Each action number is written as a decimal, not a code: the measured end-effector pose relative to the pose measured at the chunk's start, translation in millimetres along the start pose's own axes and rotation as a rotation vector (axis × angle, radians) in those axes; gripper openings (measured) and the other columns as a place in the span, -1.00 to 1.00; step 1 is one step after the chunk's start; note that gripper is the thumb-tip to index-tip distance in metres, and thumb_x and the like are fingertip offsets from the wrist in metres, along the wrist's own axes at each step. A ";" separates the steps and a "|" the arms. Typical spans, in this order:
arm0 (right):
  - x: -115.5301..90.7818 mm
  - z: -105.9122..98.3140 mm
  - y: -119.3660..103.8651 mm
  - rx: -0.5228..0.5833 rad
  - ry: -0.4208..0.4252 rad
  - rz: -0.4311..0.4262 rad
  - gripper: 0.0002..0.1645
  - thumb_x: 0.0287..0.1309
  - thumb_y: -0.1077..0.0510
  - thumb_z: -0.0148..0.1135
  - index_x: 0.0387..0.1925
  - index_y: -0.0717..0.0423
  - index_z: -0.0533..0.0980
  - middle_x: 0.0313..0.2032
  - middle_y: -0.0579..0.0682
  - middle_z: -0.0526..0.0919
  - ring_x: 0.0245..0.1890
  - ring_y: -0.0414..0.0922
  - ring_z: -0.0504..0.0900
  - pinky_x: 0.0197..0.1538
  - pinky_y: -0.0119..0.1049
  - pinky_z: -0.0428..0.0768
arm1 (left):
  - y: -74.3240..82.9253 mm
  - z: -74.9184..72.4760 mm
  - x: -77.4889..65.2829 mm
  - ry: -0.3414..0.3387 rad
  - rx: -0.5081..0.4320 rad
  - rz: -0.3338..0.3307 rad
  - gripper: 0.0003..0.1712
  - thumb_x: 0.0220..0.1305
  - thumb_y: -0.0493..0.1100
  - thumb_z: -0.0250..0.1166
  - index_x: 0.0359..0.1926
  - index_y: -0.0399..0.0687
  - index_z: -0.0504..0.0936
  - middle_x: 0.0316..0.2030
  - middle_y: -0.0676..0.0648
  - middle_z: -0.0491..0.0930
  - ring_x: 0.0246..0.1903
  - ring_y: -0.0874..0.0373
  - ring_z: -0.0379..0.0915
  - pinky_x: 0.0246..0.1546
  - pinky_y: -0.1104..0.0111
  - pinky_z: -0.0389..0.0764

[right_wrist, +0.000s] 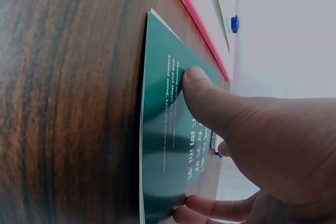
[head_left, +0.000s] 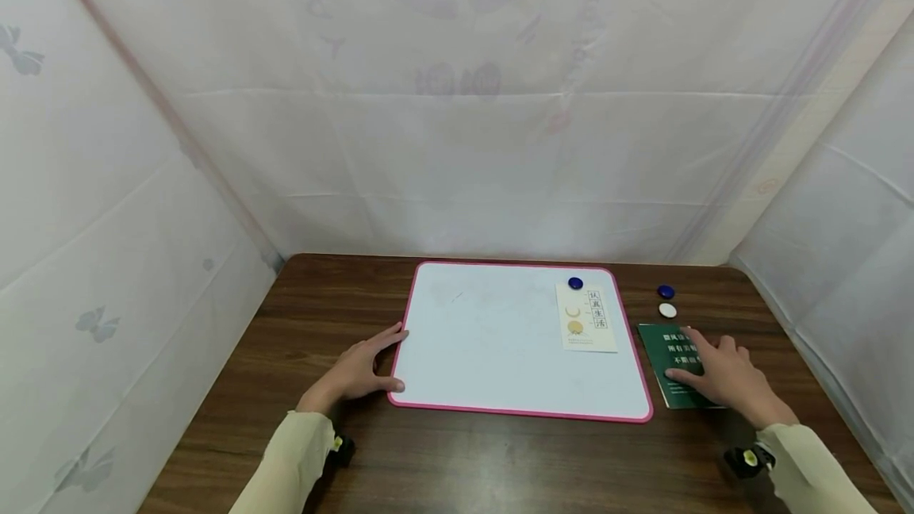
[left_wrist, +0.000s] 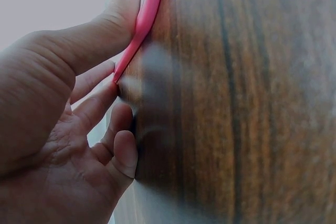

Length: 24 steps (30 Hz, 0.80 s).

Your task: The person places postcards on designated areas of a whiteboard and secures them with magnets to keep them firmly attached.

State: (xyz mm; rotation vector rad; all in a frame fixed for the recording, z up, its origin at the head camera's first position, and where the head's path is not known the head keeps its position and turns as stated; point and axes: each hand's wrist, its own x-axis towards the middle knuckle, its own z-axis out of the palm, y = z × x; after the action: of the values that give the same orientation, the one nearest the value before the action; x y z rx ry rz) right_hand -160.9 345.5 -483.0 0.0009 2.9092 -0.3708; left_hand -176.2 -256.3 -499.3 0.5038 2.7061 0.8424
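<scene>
A whiteboard [head_left: 493, 339] with a pink frame lies flat on the table. My left hand [head_left: 360, 363] rests at its left edge, thumb on the pink frame [left_wrist: 149, 14] near the corner and fingertips against the side. To the right of the board, my right hand [head_left: 728, 375] is spread over a dark green card [head_left: 667, 351] printed with white writing. Its thumb touches the card's face, and in the right wrist view other fingers reach the edge of the green card [right_wrist: 163, 103]. Part of the card is hidden under the hand.
A cream card [head_left: 585, 331] lies on the board's right side, with a blue round magnet [head_left: 575, 283] at its top. Another blue magnet [head_left: 666, 291] and a white one [head_left: 667, 310] lie on the wooden table [head_left: 457, 458] beyond the green card. White fabric walls [head_left: 457, 149] enclose the table.
</scene>
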 end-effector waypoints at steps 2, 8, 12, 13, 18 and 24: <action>-0.1 0.4 1.1 0.006 0.008 -0.012 0.24 0.15 -0.48 0.32 0.45 0.34 0.14 0.02 0.72 0.24 -0.09 0.54 0.36 -0.28 0.48 0.53 | 0.0 0.4 -0.3 0.000 -0.001 0.003 0.03 0.15 0.10 0.56 0.55 -0.04 0.30 0.58 -0.19 0.11 0.50 -0.33 0.07 0.41 -0.36 0.03; -1.0 -0.1 4.8 0.038 0.031 -0.063 0.13 0.21 -0.37 0.35 0.46 0.30 0.15 0.02 0.73 0.26 -0.07 0.59 0.38 -0.34 0.45 0.53 | -0.4 0.4 0.3 0.003 0.001 0.003 0.03 0.15 0.10 0.55 0.55 -0.04 0.29 0.58 -0.18 0.10 0.51 -0.30 0.06 0.43 -0.34 0.00; -0.3 -1.1 6.6 0.046 0.022 -0.067 0.10 0.23 -0.34 0.36 0.45 0.30 0.15 0.03 0.73 0.27 -0.06 0.60 0.39 -0.32 0.47 0.53 | -0.7 0.8 0.5 0.002 0.002 0.002 0.03 0.15 0.11 0.55 0.55 -0.02 0.29 0.59 -0.17 0.10 0.50 -0.31 0.06 0.42 -0.35 0.01; -0.1 -1.3 6.7 0.047 0.018 -0.065 0.10 0.23 -0.33 0.36 0.45 0.30 0.15 0.03 0.73 0.26 -0.06 0.61 0.38 -0.31 0.48 0.53 | -0.8 0.8 0.6 0.002 0.000 -0.002 0.03 0.15 0.11 0.55 0.55 -0.02 0.29 0.59 -0.17 0.10 0.51 -0.31 0.06 0.42 -0.35 0.00; 0.0 -1.3 5.9 0.049 0.014 -0.064 0.06 0.23 -0.28 0.38 0.44 0.30 0.17 0.03 0.72 0.26 -0.05 0.60 0.38 -0.29 0.51 0.52 | -0.2 0.8 0.7 0.001 -0.010 -0.003 0.04 0.14 0.11 0.56 0.55 -0.01 0.29 0.59 -0.17 0.10 0.50 -0.32 0.07 0.42 -0.36 0.00; -0.1 -1.6 4.8 0.047 0.012 -0.066 0.05 0.24 -0.28 0.37 0.43 0.31 0.19 0.02 0.71 0.27 -0.07 0.59 0.38 -0.33 0.46 0.53 | -0.4 0.9 0.4 0.001 -0.013 0.001 0.03 0.15 0.09 0.56 0.56 -0.01 0.29 0.59 -0.16 0.09 0.50 -0.31 0.07 0.42 -0.35 -0.01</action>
State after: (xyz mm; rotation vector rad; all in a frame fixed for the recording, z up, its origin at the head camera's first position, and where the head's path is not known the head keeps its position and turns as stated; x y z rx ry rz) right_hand -161.0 350.6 -482.6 -0.0862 2.9170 -0.4521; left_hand -176.4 -256.0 -500.3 0.5015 2.7000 0.8604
